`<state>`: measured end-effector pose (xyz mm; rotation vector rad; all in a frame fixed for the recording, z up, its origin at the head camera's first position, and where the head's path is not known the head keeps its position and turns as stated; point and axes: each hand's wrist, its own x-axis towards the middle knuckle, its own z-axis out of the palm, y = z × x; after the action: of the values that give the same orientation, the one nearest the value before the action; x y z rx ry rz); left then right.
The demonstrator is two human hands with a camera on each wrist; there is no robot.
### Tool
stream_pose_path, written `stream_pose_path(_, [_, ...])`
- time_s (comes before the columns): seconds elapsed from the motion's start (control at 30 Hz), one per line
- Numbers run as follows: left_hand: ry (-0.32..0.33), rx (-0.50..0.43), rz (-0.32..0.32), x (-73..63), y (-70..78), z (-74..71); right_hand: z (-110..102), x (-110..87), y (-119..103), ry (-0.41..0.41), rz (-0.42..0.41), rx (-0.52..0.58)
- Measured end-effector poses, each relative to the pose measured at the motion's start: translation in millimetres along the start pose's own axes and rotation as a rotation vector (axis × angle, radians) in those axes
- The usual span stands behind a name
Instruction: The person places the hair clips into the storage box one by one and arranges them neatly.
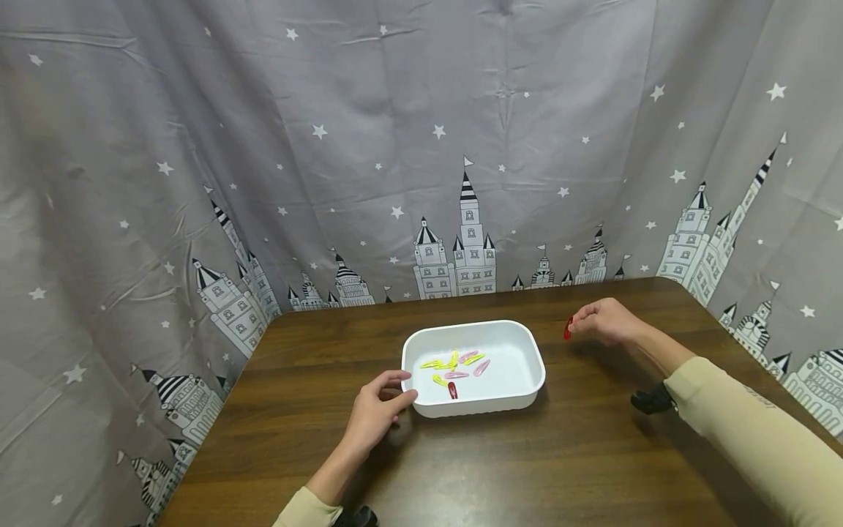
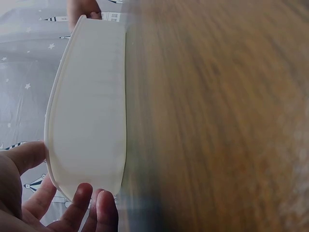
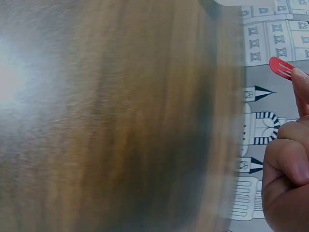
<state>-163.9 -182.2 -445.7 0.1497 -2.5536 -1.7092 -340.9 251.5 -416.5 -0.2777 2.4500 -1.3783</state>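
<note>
A white tray with rounded corners stands on the table. In it lie several yellow snap hair clips, pink snap hair clips and one red snap hair clip. My left hand holds the tray's left end, thumb and fingers at the rim; the left wrist view shows fingertips against its outer side. Right of the tray, my right hand pinches another red snap hair clip above the table. The right wrist view shows the clip's rounded end sticking out past the fingertips.
The brown wooden table reaches back to a grey curtain printed with castles and stars. The curtain also hangs along both sides. A black strap piece is at the right wrist, another at the left.
</note>
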Motion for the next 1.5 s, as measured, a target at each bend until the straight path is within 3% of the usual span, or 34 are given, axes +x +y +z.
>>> stream_pose_path(0.4, [-0.003, 0.001, 0.0, -1.2, 0.9, -0.3, -4, 3.9, -23, 0.009, -0.109, -0.089])
stream_pose_path(0.9, [-0.001, 0.005, -0.006, -1.1, 0.5, -0.3, -3, 10.2, -52, -0.01, -0.111, -0.141])
stream_pose_path(1.2, [0.013, 0.013, -0.002, 0.4, -0.5, 1.6, 0, 14.9, -69, -0.049, -0.145, -0.17])
stream_pose_path(1.5, [0.015, 0.011, -0.013, 0.8, -0.6, 2.1, 11, 19.1, -87, -0.104, -0.124, -0.179])
